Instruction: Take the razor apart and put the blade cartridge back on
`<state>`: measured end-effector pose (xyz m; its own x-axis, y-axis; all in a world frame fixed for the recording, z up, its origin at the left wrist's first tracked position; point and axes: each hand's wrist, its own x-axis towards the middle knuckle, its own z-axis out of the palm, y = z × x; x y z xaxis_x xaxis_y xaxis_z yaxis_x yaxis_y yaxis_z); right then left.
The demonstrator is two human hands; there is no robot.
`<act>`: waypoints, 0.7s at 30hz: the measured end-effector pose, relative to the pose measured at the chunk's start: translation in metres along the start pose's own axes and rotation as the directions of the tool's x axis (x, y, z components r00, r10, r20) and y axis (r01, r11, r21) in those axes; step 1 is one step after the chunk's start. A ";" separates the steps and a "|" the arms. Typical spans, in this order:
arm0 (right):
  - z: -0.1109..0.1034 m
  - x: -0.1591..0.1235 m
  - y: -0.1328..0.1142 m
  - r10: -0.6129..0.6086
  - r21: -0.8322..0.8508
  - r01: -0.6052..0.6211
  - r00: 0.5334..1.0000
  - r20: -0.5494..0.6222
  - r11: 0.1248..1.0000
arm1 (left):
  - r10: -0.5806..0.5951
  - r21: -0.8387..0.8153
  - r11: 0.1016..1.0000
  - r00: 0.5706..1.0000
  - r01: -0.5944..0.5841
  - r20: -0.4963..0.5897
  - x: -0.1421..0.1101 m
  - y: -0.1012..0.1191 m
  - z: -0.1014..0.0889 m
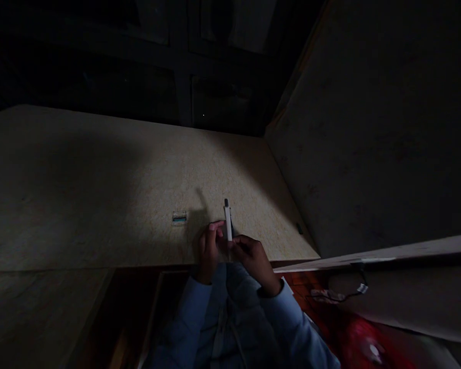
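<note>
A slim white pen-like stick [228,225] with a grey upper end stands nearly upright before me, a dark strip along its right side. Its lower end is pinched between the thumb and fingers of my right hand [249,253]. My left hand [209,248] is just left of the stick, its thumb against the curled fingers and a fingertip close to the shaft. Whether that fingertip touches, or something tiny is in the pinch, I cannot make out. On the tabletop to the left lies a small clear case [179,218] with a teal strip inside.
The pale marbled tabletop [157,169] runs to a dark panelled cabinet [182,92] at the back. A wall [376,154] bounds it on the right. Near that edge lies a small dark piece [299,228]. Below right are a cable [353,295] and a red item [363,341]. Light is dim.
</note>
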<state>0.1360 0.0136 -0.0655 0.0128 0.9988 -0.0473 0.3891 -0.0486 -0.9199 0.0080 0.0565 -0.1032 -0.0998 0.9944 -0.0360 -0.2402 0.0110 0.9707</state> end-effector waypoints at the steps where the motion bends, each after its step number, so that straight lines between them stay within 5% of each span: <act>1: -0.011 -0.001 0.005 0.029 -0.007 -0.029 0.999 -0.036 1.000 | 0.020 0.002 1.000 1.000 -0.020 0.008 0.000 0.000 0.001; 6: -0.084 -0.009 0.036 0.076 -0.285 -0.135 0.975 -0.206 0.949 | 0.027 0.060 0.998 0.998 -0.030 0.054 0.001 0.001 0.003; 11: -0.140 -0.018 0.063 0.204 -0.528 -0.340 0.932 -0.299 0.778 | 0.002 0.061 0.998 0.998 -0.006 0.061 0.001 0.002 0.003; 15: -0.159 -0.020 0.071 0.316 -0.591 -0.430 0.903 -0.292 0.683 | 0.037 0.086 0.995 0.997 -0.043 0.066 0.001 -0.003 0.002; 21: -0.162 -0.018 0.074 0.341 -0.601 -0.449 0.893 -0.292 0.661 | 0.029 0.096 0.995 0.998 -0.035 0.060 0.002 -0.008 0.002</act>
<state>0.3140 -0.0064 -0.0693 0.4134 0.8777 -0.2423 0.8052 -0.4767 -0.3528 0.0117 0.0584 -0.1109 -0.0482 0.9988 0.0065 -0.1426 -0.0133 0.9897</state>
